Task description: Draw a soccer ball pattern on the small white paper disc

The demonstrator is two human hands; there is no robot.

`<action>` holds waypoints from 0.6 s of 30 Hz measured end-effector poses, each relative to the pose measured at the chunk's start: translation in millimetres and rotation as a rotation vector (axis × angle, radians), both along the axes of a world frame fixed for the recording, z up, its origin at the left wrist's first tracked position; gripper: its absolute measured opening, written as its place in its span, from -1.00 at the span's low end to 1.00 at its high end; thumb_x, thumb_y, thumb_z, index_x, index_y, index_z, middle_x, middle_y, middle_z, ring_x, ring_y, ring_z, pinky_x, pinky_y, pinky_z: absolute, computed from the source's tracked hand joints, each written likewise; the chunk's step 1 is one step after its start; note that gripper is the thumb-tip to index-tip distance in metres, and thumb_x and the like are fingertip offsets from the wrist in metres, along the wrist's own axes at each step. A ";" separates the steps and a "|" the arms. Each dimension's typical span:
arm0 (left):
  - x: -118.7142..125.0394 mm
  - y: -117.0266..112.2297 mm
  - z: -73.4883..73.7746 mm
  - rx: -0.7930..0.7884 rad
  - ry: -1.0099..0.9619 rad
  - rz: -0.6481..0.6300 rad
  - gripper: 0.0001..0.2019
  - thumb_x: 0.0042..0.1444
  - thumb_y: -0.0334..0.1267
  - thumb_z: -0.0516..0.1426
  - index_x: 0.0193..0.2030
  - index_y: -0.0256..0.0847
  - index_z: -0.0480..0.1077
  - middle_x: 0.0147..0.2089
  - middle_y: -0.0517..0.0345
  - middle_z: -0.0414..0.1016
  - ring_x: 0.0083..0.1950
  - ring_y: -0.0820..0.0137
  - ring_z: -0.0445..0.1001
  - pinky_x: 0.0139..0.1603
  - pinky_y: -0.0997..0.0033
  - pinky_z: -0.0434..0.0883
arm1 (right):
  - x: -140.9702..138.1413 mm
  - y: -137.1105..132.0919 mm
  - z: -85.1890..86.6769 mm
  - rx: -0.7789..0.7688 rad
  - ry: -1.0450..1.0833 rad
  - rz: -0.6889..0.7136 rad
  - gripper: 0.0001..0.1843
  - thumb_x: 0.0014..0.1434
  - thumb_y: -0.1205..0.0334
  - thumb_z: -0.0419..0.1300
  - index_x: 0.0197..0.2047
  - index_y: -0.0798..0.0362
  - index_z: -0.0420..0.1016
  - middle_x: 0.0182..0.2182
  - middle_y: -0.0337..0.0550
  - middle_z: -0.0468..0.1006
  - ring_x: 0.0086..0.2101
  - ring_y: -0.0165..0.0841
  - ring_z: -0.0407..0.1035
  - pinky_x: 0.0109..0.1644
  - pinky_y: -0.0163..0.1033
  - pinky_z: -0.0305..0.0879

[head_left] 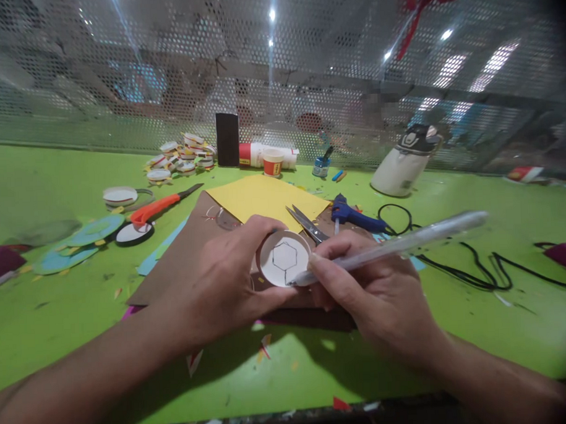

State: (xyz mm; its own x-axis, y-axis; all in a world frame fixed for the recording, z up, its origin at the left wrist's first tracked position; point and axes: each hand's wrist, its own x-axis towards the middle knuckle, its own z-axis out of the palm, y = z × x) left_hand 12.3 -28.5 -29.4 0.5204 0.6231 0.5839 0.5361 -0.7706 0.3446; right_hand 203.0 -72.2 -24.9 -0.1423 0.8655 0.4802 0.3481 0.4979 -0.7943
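Observation:
My left hand (224, 276) grips a small white paper disc (284, 256) with a raised rim, likely a cup bottom, between thumb and fingers. A hexagon is drawn on the disc in dark ink, with a short line running down from its lower corner. My right hand (373, 283) is closed around a pen (405, 242) with a clear barrel. The pen's tip touches the disc near its lower edge. Beneath both hands lies brown card (182, 256). Just beyond them are a yellow sheet (259, 194) and open-bladed scissors (306, 223).
A blue glue gun (357, 215) with a black cord (475, 279) lies to the right. Orange-handled scissors (155, 207) and light-blue discs (93, 234) are at left. Farther back stand cut cup pieces (183, 155), a phone (227, 140), a paper cup (272, 163) and a white jug (399, 164).

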 end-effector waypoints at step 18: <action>0.3 2.4 -3.9 -0.022 -0.030 0.002 -0.60 0.00 -0.15 0.28 -0.05 -0.13 0.28 -0.21 0.16 0.54 -0.26 0.31 0.53 -0.32 0.38 0.44 | 0.6 -0.2 -1.9 -0.037 -0.024 -0.014 -0.84 0.25 0.19 0.19 -0.36 0.03 0.44 -0.62 -0.36 0.45 -0.58 -0.52 0.35 -0.48 -0.42 0.30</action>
State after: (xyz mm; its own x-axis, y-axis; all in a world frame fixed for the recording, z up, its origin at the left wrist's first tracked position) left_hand 12.6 -26.1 -33.3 0.5020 0.6367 0.5854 0.5267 -0.7619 0.3769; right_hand 203.6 -72.4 -26.7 -0.1411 0.8848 0.4441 0.3735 0.4630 -0.8038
